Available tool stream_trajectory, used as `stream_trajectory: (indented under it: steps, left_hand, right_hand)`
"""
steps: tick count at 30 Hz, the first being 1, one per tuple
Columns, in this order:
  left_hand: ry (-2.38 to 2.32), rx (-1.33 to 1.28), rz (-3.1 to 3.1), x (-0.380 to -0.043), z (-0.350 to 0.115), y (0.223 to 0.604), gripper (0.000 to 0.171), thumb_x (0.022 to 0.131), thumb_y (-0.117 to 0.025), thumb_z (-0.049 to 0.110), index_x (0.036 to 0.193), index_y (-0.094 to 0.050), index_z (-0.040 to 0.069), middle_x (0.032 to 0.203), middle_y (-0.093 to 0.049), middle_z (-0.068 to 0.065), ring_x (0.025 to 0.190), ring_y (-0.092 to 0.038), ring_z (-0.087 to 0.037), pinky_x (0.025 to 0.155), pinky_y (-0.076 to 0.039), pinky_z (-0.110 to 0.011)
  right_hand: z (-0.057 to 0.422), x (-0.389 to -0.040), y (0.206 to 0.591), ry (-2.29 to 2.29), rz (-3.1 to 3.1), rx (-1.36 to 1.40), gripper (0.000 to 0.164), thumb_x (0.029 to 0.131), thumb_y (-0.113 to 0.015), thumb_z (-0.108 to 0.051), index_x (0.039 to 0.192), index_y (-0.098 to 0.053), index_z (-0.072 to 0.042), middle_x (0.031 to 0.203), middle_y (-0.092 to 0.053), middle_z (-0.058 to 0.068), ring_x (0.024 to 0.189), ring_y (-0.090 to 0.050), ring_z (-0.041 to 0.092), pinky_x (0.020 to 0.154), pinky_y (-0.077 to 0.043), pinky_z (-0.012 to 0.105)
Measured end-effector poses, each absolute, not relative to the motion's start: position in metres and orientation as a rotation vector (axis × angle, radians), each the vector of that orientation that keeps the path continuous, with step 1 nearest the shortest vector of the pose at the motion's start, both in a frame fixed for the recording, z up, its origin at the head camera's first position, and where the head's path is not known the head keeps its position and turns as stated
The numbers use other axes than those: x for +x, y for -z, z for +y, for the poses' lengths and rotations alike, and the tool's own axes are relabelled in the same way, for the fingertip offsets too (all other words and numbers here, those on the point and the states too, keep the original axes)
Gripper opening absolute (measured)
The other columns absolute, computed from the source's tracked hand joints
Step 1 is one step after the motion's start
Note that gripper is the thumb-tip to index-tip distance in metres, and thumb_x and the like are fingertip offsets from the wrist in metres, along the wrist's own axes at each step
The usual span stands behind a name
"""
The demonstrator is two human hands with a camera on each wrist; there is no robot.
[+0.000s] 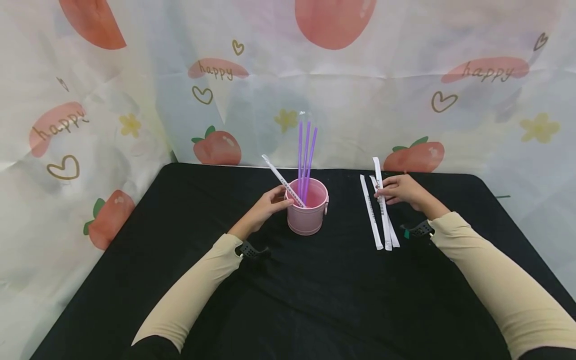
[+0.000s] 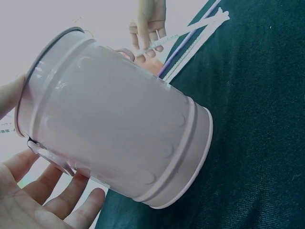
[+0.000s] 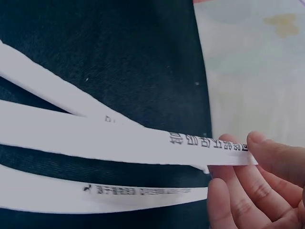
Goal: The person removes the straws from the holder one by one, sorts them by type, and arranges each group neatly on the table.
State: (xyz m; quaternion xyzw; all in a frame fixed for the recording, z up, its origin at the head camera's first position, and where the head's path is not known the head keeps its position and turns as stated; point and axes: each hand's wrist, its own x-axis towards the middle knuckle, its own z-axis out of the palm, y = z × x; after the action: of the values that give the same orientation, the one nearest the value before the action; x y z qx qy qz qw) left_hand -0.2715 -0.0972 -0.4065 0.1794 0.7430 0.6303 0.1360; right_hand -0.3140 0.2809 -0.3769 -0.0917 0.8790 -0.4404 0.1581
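Note:
A small pink bucket [image 1: 305, 221] stands on the black tablecloth. My left hand [image 1: 268, 205] holds it at the left side of its rim, thumb [image 2: 10, 97] at the rim and fingers by the handle. Several purple straws [image 1: 307, 155] in clear wrapping stand upright in the bucket, and one white paper-wrapped straw [image 1: 282, 180] leans left out of it. Off to the right, my right hand [image 1: 403, 191] pinches a white paper-wrapped straw [image 3: 95, 133] near its far end. Two more wrapped straws [image 1: 371, 212] lie close beside and under it.
Black cloth covers the table [image 1: 306, 300], with its back edge just beyond the bucket. A printed curtain [image 1: 342, 100] with peaches and hearts hangs behind and at the sides. Dark straps [image 1: 253, 250] circle both wrists.

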Motion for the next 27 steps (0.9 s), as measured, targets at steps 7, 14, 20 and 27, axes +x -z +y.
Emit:
stream_trajectory:
  steps: [7, 14, 20, 27]
  left_hand:
    - [-1.803, 0.502, 2.17, -0.271, -0.097, 0.406, 0.052, 0.095, -0.052, 0.013, 0.142, -0.035, 0.001, 0.14, -0.044, -0.021, 0.127, -0.045, -0.035, 0.111, -0.032, -0.048]
    - [-1.798, 0.488, 2.176, -0.272, -0.097, 0.406, 0.052, 0.094, -0.052, 0.013, 0.141, -0.035, 0.002, 0.141, -0.044, -0.021, 0.128, -0.044, -0.034, 0.112, -0.032, -0.047]
    - [-1.8, 0.481, 2.17, -0.274, -0.097, 0.407, 0.051, 0.094, -0.052, 0.013, 0.141, -0.036, 0.002, 0.141, -0.044, -0.02, 0.128, -0.044, -0.034, 0.112, -0.032, -0.047]
    - [-1.8, 0.491, 2.169, -0.274, -0.097, 0.407, 0.052, 0.094, -0.052, 0.012, 0.142, -0.035, 0.002, 0.14, -0.044, -0.02, 0.127, -0.045, -0.034, 0.112, -0.032, -0.047]
  right_hand:
    - [0.277, -0.318, 0.39, 1.265, 2.52, -0.208, 0.04, 0.093, -0.056, -0.009, 0.12, -0.044, 0.018, 0.092, -0.073, 0.009, 0.073, -0.062, -0.001, 0.073, -0.058, 0.033]
    - [0.276, -0.32, 0.395, 1.209, 2.558, -0.138, 0.045, 0.091, -0.057, -0.008, 0.123, -0.043, 0.021, 0.091, -0.073, 0.011, 0.074, -0.063, 0.006, 0.073, -0.058, 0.034]
    - [0.275, -0.322, 0.399, 1.214, 2.555, -0.113, 0.047, 0.087, -0.063, -0.007, 0.12, -0.045, 0.02, 0.087, -0.069, 0.006, 0.071, -0.062, 0.006, 0.072, -0.058, 0.034]
    - [0.274, -0.324, 0.402, 1.207, 2.574, -0.127, 0.046, 0.087, -0.064, -0.007, 0.118, -0.046, 0.021, 0.088, -0.07, 0.011, 0.069, -0.062, 0.005, 0.072, -0.058, 0.036]
